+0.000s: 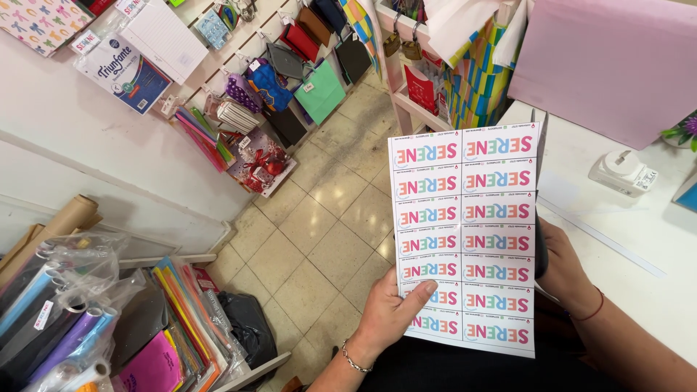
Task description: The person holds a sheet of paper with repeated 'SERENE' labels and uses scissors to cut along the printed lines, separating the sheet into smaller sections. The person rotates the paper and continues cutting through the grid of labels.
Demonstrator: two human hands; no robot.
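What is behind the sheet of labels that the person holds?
Behind the sheet of labels, a dark edge, perhaps a cutter, shows at its right side. The right hand reaches behind it; its fingers are covered. The left hand holds the bottom edge.

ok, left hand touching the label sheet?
Touching. The head view shows the left hand with its thumb pressed flat across the front of the label sheet at its lower left edge.

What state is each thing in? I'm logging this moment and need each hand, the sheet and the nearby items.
Label sheet: upright, flat, held in both hands.
Left hand: thumb pressed on the sheet's lower left.
Right hand: behind the sheet's right edge, mostly hidden.
Pink paper: lying on the white counter.
Tape dispenser: standing on the counter.
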